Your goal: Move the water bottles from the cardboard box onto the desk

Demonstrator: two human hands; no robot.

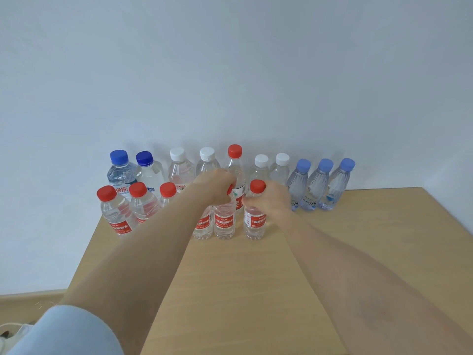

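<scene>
Many clear water bottles stand upright on the wooden desk (256, 278) in two rows near the wall. My left hand (215, 187) grips the neck and cap of a red-labelled bottle (224, 221) in the front row. My right hand (271, 198) holds the neck of another small red-capped bottle (254, 221) just to its right; both bottles stand on the desk. Three red-capped bottles (117, 213) stand further left in the front row. The cardboard box is out of view.
The back row along the wall has blue-capped bottles (120, 172) at the left, white-capped ones (207, 160) in the middle and three pale-blue-capped bottles (322, 188) at the right. The desk's left edge drops to the floor (30, 301).
</scene>
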